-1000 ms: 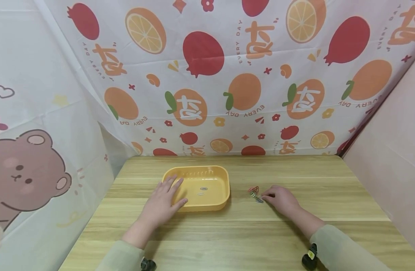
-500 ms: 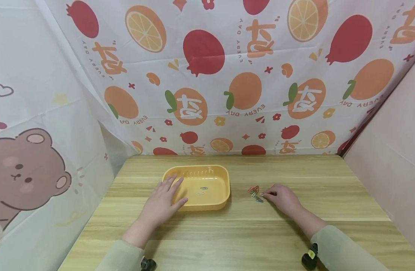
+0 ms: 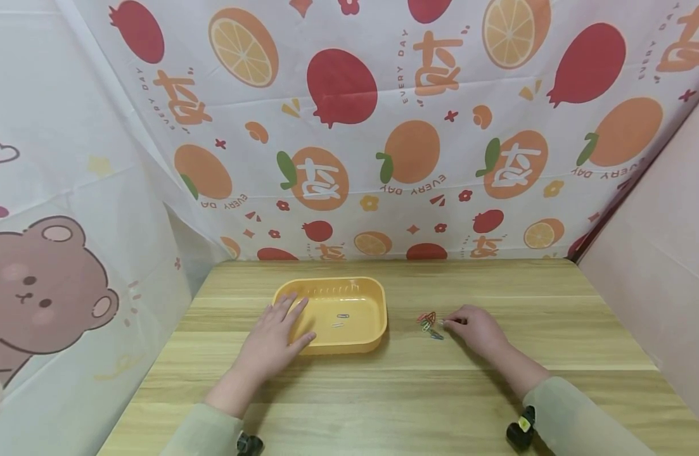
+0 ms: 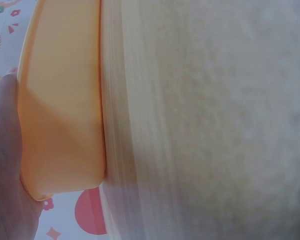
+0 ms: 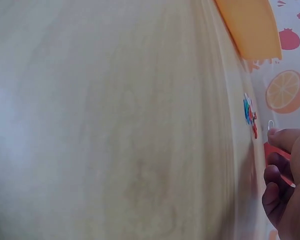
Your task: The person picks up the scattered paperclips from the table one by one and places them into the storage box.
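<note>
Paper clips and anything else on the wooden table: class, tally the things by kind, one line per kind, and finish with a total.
Yellow plastic tray: 1
Paper clips inside the tray: 2
Paper clip pinched in the right hand: 1
Pile of coloured paper clips on the table: 1 pile; too small and tangled to count singly
Total: 5

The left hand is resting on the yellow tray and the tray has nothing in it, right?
Not quite. The left hand does rest on the yellow tray, but the tray is not bare: the head view shows two small paper clips lying on its floor. The right hand pinches another clip beside the little pile of clips on the table.
</note>
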A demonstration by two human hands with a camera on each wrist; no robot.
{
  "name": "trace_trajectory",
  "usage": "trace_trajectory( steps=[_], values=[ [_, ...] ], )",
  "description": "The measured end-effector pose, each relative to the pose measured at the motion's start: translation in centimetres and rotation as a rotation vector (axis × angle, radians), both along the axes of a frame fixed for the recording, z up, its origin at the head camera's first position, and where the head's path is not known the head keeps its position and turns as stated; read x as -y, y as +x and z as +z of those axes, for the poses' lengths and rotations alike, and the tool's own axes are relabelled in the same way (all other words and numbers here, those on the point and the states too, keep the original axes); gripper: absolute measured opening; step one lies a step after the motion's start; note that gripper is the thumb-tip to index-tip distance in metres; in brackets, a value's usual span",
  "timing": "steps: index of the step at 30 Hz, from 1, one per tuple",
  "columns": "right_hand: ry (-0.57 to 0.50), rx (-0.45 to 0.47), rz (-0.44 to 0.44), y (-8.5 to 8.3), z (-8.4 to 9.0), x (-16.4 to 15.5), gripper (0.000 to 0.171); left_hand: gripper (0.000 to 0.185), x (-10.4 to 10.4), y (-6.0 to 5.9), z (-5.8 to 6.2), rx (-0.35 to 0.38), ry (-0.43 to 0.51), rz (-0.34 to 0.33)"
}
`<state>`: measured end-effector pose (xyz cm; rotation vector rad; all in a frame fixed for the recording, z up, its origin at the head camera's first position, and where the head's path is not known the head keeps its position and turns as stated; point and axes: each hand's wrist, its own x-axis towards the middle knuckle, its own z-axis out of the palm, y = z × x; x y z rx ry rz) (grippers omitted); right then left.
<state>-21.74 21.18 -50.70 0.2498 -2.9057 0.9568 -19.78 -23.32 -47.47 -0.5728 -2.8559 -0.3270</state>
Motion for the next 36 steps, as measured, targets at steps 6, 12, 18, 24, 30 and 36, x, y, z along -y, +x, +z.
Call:
trace_trajectory(
  steps=[6, 12, 18, 24, 30, 36],
  values=[
    [-0.021, 0.006, -0.004, -0.1, 0.4, 0.2, 0.01, 0.079, 0.1, 0.0, 0.0, 0.004, -0.004, -0.001],
    [-0.022, 0.012, -0.005, 0.0, 0.8, 0.5, 0.013, 0.079, 0.0, 0.1, 0.2, 0.015, -0.009, 0.0],
    [-0.066, 0.037, -0.015, -0.2, 1.3, 0.9, 0.015, 0.079, 0.0, 0.2, 0.2, 0.015, -0.008, 0.003],
    [-0.104, 0.013, 0.002, -0.6, 2.0, 1.3, 0.017, 0.078, 0.0, 0.2, 0.4, 0.019, -0.006, 0.009],
    [-0.076, -0.014, 0.015, -1.0, 2.7, 2.0, 0.018, 0.078, -0.1, 0.2, 0.5, 0.023, -0.015, 0.011],
    [-0.139, 0.025, 0.025, -1.3, 3.6, 3.4, 0.02, 0.08, -0.1, 0.2, 0.4, 0.021, -0.013, 0.006]
  ],
)
